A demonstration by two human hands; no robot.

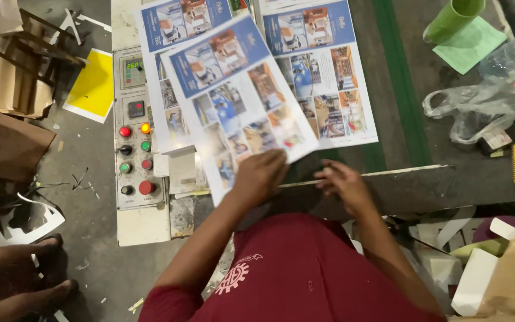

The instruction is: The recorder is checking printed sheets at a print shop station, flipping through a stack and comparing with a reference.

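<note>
My left hand (261,175) presses on the near edge of a glossy printed sheet (239,95) with a blue header band and several photos, which lies tilted on the machine bed. My right hand (342,183) hovers just right of it near the bed's front edge (400,173), fingers loosely curled with nothing visibly in them. Two more printed sheets, one (323,71) to the right and one (168,24) behind, lie partly under the tilted sheet.
A control panel (136,128) with red, green and orange buttons and small displays sits left of the sheets. A green cup (453,18), green paper, plastic bag (478,107) and a yellow brush lie at right. Cardboard scraps and another person's feet (19,274) are at lower left.
</note>
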